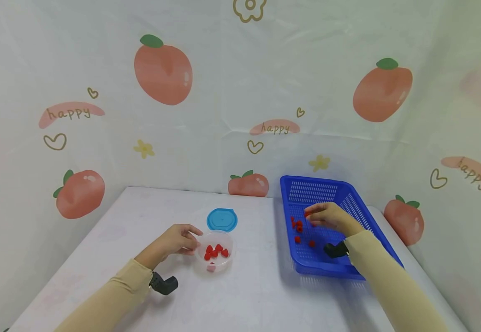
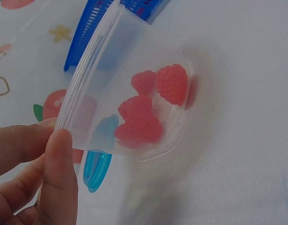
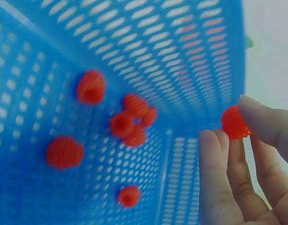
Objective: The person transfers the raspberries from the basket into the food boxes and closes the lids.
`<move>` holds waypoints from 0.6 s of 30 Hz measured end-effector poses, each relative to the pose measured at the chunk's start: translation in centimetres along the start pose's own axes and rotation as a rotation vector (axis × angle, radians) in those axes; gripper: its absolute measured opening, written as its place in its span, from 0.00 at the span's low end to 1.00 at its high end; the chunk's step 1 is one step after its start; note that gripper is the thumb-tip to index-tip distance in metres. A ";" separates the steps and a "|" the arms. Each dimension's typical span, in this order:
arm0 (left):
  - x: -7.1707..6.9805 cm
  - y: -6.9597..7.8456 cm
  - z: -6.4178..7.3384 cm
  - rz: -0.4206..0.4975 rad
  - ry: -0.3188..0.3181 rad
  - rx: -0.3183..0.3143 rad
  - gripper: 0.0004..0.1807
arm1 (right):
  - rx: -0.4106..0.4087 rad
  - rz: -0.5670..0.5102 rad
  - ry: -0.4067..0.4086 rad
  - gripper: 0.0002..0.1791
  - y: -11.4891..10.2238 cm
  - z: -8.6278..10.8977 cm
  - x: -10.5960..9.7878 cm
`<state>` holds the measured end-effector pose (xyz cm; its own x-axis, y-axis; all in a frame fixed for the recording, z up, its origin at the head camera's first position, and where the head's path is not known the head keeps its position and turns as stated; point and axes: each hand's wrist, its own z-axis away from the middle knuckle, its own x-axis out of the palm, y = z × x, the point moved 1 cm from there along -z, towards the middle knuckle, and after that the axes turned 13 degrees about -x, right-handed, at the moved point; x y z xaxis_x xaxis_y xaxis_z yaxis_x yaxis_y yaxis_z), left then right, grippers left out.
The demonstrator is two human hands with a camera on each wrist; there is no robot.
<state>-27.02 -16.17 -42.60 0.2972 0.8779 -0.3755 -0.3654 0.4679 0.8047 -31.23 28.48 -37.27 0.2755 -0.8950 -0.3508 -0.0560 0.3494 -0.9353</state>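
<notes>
My left hand (image 1: 178, 239) pinches the rim of a clear plastic tub (image 1: 228, 240) between thumb and fingers. Several red raspberries (image 2: 139, 123) lie in the bottom of the tub, seen through its wall in the left wrist view. Over the blue basket (image 1: 327, 267), my right hand (image 1: 330, 217) holds one raspberry (image 3: 235, 123) between thumb and fingertips. Below that hand, several more raspberries (image 3: 64, 152) are spread over the basket floor, a few of them clustered together (image 3: 122, 124).
A blue lid (image 1: 222, 219) lies flat on the white table (image 1: 248, 295), just behind the tub. The basket has raised, slotted walls and stands at the table's right side. A printed cloth (image 1: 207, 115) hangs behind the table.
</notes>
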 end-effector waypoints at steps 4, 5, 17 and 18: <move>0.0 -0.1 -0.1 -0.004 0.000 0.005 0.18 | -0.049 -0.044 0.016 0.24 -0.7 0.3 0.2; 0.0 -0.1 -0.2 -0.005 0.001 0.006 0.18 | -0.062 -0.057 0.016 0.25 -0.9 0.4 0.2; 0.0 -0.1 -0.1 -0.006 0.016 0.008 0.18 | -0.171 -0.139 0.037 0.23 -3.1 1.5 1.1; 0.0 -0.1 -0.1 -0.007 0.017 0.009 0.18 | -0.175 -0.133 0.040 0.23 -3.2 1.5 1.2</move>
<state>-27.03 -16.17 -42.74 0.2848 0.8763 -0.3885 -0.3559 0.4730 0.8060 -29.23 26.68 -34.62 0.2536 -0.9415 -0.2218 -0.1883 0.1768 -0.9661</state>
